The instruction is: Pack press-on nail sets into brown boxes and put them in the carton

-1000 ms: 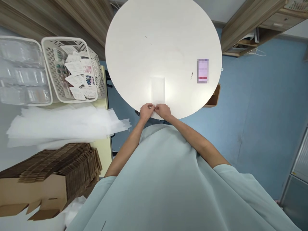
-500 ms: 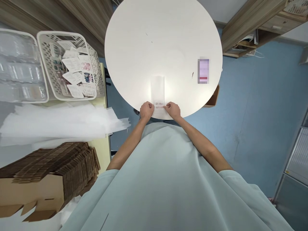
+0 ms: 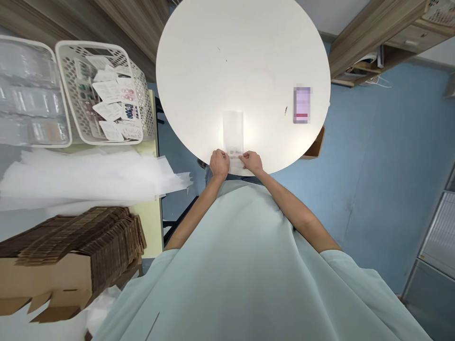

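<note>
Round white bench [image 3: 241,61], seen from above, with the person's torso in a pale blue-green shirt [image 3: 249,274] filling the lower frame. Both bare forearms run up and inward from the shoulders, elbows wide, wrists converging at the near rim of the bench. Left hand [image 3: 219,163]: knuckles up, fingers curled down onto the left near corner of a narrow translucent white plastic sleeve [image 3: 233,135]. Right hand [image 3: 251,162]: likewise knuckles up, fingertips pinched on the right near corner of the same sleeve. The hands sit just apart, the sleeve's near end between them; each is closed on its own corner. The sleeve lies flat on the bench, long axis pointing away from the person, its far end free; a row of small dark items [image 3: 235,152] shows through its near end, too small to identify. Small blurred purple-and-red rectangular object [image 3: 302,104] lies on the bench well to the right, apart from the hands. To the left, on a side surface: white perforated plastic basket [image 3: 67,71] holding printed cards and small packets; clear plastic tray stack [image 3: 28,94] beside it; loose heap of translucent white bags [image 3: 88,177]; stack of flat brown corrugated cardboard blanks [image 3: 81,241]. Blue floor [image 3: 384,180] at right; wooden shelving [image 3: 377,38] at upper right.
</note>
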`<state>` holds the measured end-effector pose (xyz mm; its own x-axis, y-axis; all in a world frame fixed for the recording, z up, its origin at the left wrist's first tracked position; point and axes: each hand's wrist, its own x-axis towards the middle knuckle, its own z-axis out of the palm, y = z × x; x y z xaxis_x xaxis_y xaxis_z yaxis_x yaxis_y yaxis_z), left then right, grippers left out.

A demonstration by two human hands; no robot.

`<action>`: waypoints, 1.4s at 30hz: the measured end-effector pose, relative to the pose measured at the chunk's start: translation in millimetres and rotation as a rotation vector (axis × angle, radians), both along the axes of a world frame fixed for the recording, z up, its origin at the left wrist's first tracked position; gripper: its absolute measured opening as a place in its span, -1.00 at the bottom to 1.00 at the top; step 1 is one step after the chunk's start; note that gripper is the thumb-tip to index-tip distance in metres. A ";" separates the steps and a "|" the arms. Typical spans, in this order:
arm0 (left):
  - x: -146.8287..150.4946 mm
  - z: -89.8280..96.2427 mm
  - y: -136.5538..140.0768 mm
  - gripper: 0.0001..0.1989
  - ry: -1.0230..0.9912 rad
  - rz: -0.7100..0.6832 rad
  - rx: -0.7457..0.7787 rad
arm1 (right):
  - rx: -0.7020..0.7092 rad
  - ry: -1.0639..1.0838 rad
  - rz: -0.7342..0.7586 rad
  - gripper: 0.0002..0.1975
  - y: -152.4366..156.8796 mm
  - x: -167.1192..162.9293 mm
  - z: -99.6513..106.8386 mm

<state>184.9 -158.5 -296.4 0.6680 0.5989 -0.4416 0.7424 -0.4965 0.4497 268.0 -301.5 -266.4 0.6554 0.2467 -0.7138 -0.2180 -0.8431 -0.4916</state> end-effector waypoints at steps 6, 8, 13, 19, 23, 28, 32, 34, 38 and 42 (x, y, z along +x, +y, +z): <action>-3.6 4.4 2.9 -0.76 -0.286 -0.214 0.019 | -0.021 0.016 -0.031 -0.83 1.6 0.5 1.5; -5.9 7.4 4.2 -0.71 -0.382 -0.413 -0.027 | -0.015 0.026 -0.043 -0.84 1.8 0.9 2.6; -13.5 9.5 6.7 -0.55 -0.353 -0.743 -0.093 | 0.007 0.035 -0.039 -0.83 1.0 3.6 6.2; -16.5 6.7 14.7 -0.21 -0.257 -0.874 -0.084 | 0.030 0.086 -0.084 -0.81 -2.1 11.6 5.4; -10.7 9.3 20.7 -0.24 -0.201 -0.876 -0.081 | 0.028 0.092 -0.078 -0.81 -3.4 16.7 5.4; -3.4 16.6 23.6 -0.29 -0.203 -0.821 -0.124 | 0.019 -0.090 0.115 -0.70 -12.0 19.6 12.4; -1.7 20.8 24.5 -0.32 -0.215 -0.754 -0.168 | 0.022 -0.356 0.478 -0.42 -21.4 22.7 14.3; -2.2 22.3 25.5 -0.35 -0.217 -0.733 -0.166 | 0.058 -0.357 0.617 -0.33 -22.9 24.6 12.5; -4.7 24.9 27.2 -0.41 -0.226 -0.673 -0.177 | 0.087 -0.289 0.696 -0.29 -20.9 27.0 8.7; -7.4 26.6 25.7 -0.49 -0.239 -0.532 -0.221 | 0.128 -0.247 0.624 -0.33 -19.4 30.9 9.7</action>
<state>177.6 -132.8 -269.8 0.9455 0.0685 -0.3185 0.2851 -0.6470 0.7072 298.9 -320.9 -256.8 0.5030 0.7038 -0.5017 0.4210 -0.7065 -0.5689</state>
